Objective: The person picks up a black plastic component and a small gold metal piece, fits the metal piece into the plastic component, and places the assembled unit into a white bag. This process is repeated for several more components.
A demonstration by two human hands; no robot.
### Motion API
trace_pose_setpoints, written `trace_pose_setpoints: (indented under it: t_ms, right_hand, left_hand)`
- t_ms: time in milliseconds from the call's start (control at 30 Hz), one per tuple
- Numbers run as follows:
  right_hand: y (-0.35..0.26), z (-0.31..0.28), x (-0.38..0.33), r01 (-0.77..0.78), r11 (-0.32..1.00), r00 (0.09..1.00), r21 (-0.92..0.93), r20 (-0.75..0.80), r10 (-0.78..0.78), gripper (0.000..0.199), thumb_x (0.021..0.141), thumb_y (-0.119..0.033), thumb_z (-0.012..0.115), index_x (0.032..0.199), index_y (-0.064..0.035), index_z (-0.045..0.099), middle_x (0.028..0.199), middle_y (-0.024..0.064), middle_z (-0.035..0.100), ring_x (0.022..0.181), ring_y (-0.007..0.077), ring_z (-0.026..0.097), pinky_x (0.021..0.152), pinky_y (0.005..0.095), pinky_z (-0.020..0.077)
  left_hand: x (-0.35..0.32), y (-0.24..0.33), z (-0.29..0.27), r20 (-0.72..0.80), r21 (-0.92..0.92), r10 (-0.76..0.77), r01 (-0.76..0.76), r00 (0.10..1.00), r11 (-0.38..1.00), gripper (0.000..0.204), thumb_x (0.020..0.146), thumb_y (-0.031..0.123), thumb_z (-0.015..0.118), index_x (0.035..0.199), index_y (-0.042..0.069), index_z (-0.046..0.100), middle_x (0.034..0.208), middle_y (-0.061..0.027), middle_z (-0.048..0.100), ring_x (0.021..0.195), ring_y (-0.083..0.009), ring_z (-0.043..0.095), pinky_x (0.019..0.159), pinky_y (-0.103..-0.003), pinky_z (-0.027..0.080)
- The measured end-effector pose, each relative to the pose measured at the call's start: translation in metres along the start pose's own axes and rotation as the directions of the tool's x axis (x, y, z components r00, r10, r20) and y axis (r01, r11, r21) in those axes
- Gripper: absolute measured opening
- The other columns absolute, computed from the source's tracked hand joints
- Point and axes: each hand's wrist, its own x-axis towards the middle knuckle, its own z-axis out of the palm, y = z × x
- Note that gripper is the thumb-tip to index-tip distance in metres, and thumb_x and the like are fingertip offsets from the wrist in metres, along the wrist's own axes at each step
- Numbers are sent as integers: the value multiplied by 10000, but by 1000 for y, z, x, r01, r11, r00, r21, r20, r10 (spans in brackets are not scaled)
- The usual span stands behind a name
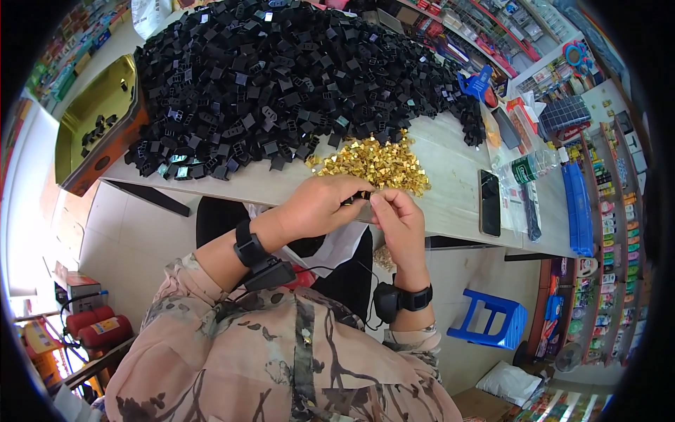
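My left hand [315, 204] is closed around a small black plastic piece [365, 195] at the table's front edge. The fingertips of my right hand [401, 224] pinch together against that piece; what they hold is too small and covered to make out. Just beyond both hands lies a heap of small shiny gold metal pieces [383, 165]. A huge mound of black plastic pieces [260, 84], box-like and seemingly of one kind, spreads over the table behind the gold heap.
An open gold-lined box [70, 151] with a few black pieces inside stands at the left. On the right of the table [450, 186] lie a phone [490, 204], a plastic bottle [538, 167] and a blue tray [578, 211]. A blue stool [490, 320] stands on the floor, right.
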Motion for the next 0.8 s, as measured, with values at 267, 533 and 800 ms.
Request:
trace_pose_setpoints:
  t_ms: [267, 533, 800]
  right_hand:
    - [-4, -6, 3, -86, 995, 993, -39, 71, 89, 127, 894, -174, 602, 897, -47, 595, 751, -33, 562, 642, 34, 497, 586, 173, 404]
    - [-6, -6, 3, -95, 995, 995, -7, 26, 95, 151, 891, -192, 608, 925, -44, 611, 768, -26, 584, 641, 39, 501, 581, 175, 408]
    - [11, -42, 4, 83, 874, 952, -479, -221, -212, 166, 844, -161, 650, 915, -12, 633, 785, -6, 600, 632, 55, 506, 590, 194, 425]
  left_hand:
    - [0, 1, -2, 3, 60, 41, -41, 999, 997, 262, 778, 71, 609, 1038, 37, 607, 861, -145, 637, 767, -314, 619, 669, -362, 498]
    - [2, -2, -6, 9, -204, -70, 70, 998, 976, 221, 827, 87, 601, 1043, 37, 597, 880, -94, 648, 754, -212, 638, 625, -290, 492]
    - [26, -5, -51, 157, -722, -542, 470, 826, 508, 163, 897, 192, 551, 904, 32, 579, 826, -18, 614, 713, -104, 606, 577, -236, 471]
